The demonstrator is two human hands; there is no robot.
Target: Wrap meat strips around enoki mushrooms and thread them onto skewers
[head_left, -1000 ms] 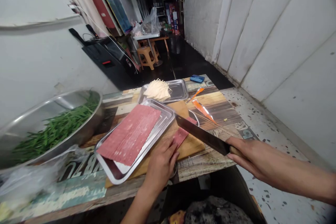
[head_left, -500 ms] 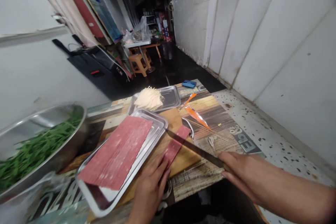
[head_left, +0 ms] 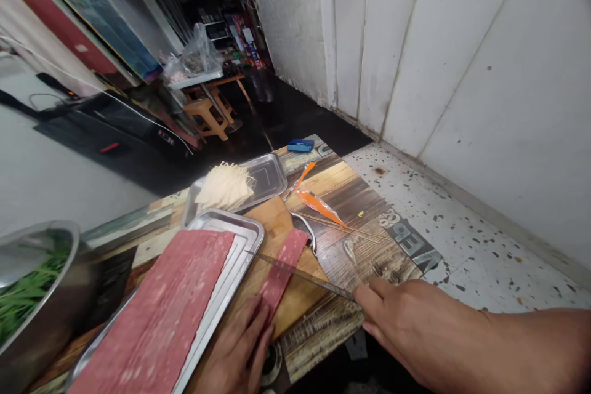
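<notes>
My right hand (head_left: 401, 314) is closed around the handle of a long, narrow knife (head_left: 330, 287). The blade crosses a strip of thin pink meat (head_left: 287, 258), its tip close to the tray rim; whether the edge touches the meat I cannot tell. The strip lies on a wooden cutting board (head_left: 302, 305). At its near end my left hand (head_left: 235, 345) holds it down, fingers close together on the meat. Just left, a wide stack of the same pink meat (head_left: 161, 301) fills most of a metal tray (head_left: 253, 231) that overlaps the board.
Behind lies a second metal tray (head_left: 272, 175) with enoki mushrooms (head_left: 226, 186). Orange wrapper pieces (head_left: 321, 206), thin wooden skewers (head_left: 364, 233) and a blue object (head_left: 300, 146) are on the table. A steel bowl (head_left: 69, 246) of green leaves (head_left: 28, 295) stands left; a wall (head_left: 462, 74) runs along the right.
My view has turned right and closer, so the table things sit further left. The knife still lies across the strip, and my left hand still rests at its near end.
</notes>
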